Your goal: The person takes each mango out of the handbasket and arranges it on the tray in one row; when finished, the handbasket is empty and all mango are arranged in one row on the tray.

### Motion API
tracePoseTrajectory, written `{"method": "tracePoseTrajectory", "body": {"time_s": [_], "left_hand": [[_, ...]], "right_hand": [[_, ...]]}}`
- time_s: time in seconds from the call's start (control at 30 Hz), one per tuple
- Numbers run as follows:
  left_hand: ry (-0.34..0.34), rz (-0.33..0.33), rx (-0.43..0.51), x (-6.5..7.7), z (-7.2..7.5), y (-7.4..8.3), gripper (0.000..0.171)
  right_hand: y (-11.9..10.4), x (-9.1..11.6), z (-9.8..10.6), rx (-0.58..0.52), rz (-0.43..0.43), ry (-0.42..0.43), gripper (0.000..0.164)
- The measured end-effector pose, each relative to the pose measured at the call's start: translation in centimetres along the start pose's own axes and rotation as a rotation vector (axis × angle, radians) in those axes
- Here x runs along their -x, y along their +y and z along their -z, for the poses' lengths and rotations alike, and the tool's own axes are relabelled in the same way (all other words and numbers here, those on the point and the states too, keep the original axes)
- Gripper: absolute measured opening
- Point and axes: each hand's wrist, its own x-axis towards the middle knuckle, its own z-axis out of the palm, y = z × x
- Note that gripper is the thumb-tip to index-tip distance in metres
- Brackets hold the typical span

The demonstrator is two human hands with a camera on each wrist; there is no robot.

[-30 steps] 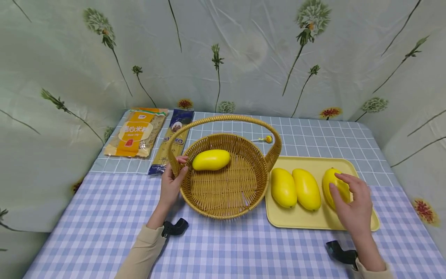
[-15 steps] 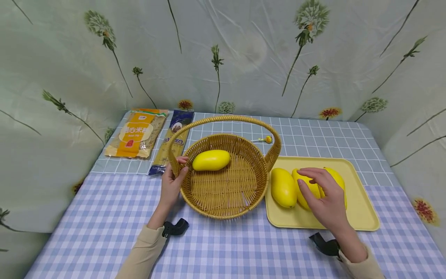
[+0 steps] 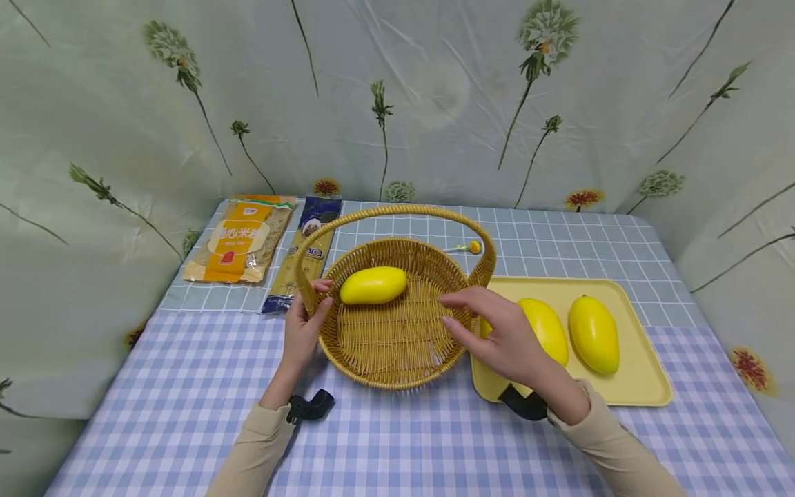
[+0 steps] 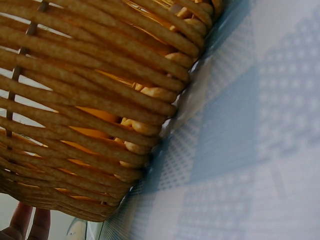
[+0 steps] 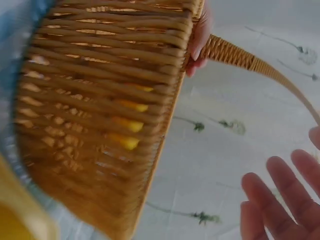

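Over one roomy basket [image 3: 385,338], my right hand [image 3: 503,335] hangs loose, empty; left hand [image 3: 304,330] grips its edge; one mango [image 3: 373,285] inside, three outside.

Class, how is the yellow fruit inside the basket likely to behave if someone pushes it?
The yellow fruit would probably roll sideways, given its long, rounded body. Its smooth, shiny surface suggests it may be slippery to pinch. The raised side of the wicker basket would likely stop it.

Head view fwd/down; wrist views nr basket [image 3: 397,338]
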Motion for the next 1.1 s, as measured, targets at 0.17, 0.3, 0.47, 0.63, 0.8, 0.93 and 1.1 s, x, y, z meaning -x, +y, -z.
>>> {"method": "tracePoseTrajectory", "body": {"time_s": [0.17, 0.3, 0.47, 0.63, 0.8, 0.93, 1.1], "left_hand": [[0.001, 0.001, -0.006, 0.0, 0.0, 0.0, 0.018], [-0.001, 0.001, -0.013, 0.0, 0.1, 0.1, 0.018], [0.000, 0.002, -0.006, -0.1, 0.0, 0.2, 0.017], [-0.001, 0.001, -0.005, -0.1, 0.0, 0.2, 0.016], [0.004, -0.014, -0.002, -0.1, 0.0, 0.1, 0.016], [0.000, -0.016, 0.006, -0.1, 0.0, 0.0, 0.016], [-0.004, -0.002, 0.002, -0.1, 0.0, 0.1, 0.017]], "right_hand": [[-0.2, -2.3, -0.9, 0.059, -0.039, -0.104, 0.024], [-0.1, -3.9, -1.7, 0.097, -0.069, -0.153, 0.021], [0.3, -5.9, -2.7, 0.163, -0.145, -0.256, 0.024], [1.2, -7.7, -3.9, 0.231, -0.232, -0.369, 0.029], [2.5, -9.3, -5.4, 0.257, -0.288, -0.461, 0.034], [3.5, -10.0, -6.3, 0.246, -0.303, -0.517, 0.037], [4.1, -10.6, -7.4, 0.242, -0.334, -0.574, 0.037]]}}
